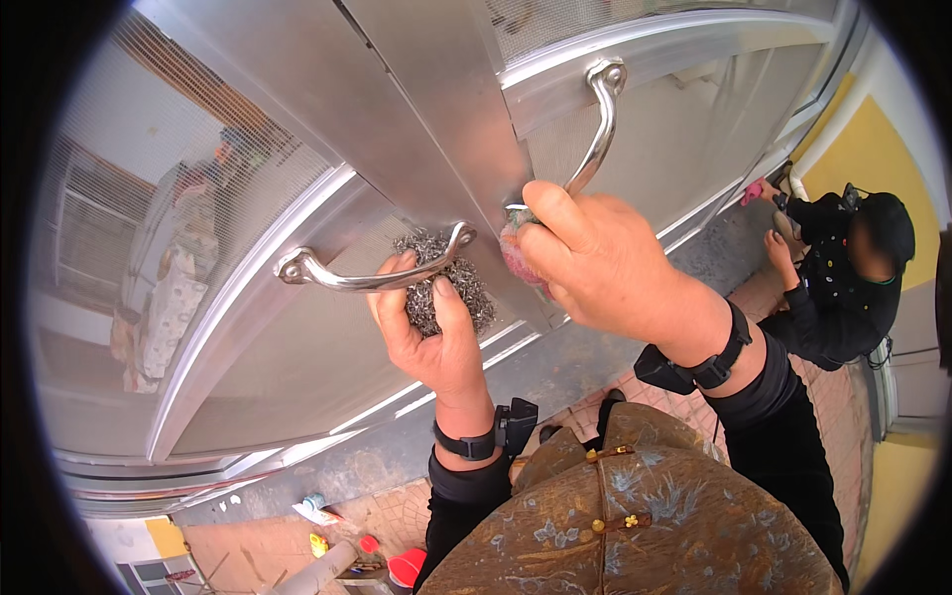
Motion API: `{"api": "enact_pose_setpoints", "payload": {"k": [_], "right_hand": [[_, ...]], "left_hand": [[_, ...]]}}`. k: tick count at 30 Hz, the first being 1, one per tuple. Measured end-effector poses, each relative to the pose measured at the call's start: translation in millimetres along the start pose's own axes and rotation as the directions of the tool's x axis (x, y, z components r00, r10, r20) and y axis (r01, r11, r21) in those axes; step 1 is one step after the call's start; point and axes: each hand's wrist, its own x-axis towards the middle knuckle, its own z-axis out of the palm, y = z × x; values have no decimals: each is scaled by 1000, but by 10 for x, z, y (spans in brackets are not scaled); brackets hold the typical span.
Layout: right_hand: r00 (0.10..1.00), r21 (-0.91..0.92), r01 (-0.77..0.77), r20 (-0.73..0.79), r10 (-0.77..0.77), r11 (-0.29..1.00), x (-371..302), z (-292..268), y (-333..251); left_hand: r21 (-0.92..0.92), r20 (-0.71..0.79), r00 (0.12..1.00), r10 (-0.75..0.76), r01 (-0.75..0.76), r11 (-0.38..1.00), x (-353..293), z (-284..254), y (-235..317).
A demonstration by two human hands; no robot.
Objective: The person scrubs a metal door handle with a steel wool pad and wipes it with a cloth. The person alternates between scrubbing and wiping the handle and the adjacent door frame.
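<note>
My left hand (426, 327) is closed around a wad of steel wool (466, 293), its thumb and fingers by the curved chrome door handle (347, 280) on the left door panel. The wool lies behind and below that handle. In my right hand (605, 258) a pinkish-red and green scrubbing cloth or pad (516, 253) is gripped near the lower end of the second chrome handle (603, 124). Part of that handle's lower end is hidden by my fingers. Both handles are fixed to a silver metal double door (416, 99).
At the right a person in black (843, 268) crouches by the wall, holding a pink cloth (752, 192). On the brick-paved ground lie a red container (405, 567), a yellow item (318, 544) and a pale pipe-like cylinder (317, 573). A yellow-and-white wall (883, 149) borders the door.
</note>
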Motion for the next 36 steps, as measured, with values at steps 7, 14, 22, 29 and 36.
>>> {"api": "enact_pose_setpoints", "payload": {"k": [7,14,22,29,36], "right_hand": [[1000,23,-21,-14,21,1000,-24,-49,-36],[999,-23,-41,-2,41,999,-5,-82,-115],[999,-36,25,-46,-26,999,7,-130,-47],[991,-117,75,-101,-87,990,-176,-290,-279],[967,-174,19,-246,-62,985,-28,-704,-514]], "left_hand": [[250,174,979,104,-146,957,213,15,142],[280,264,963,-46,-31,959,168,-200,319],[361,18,998,60,-63,930,111,-580,290],[179,-36,971,235,-226,958,107,-1018,558],[182,347,895,281,-358,916,196,-1168,628]]}}
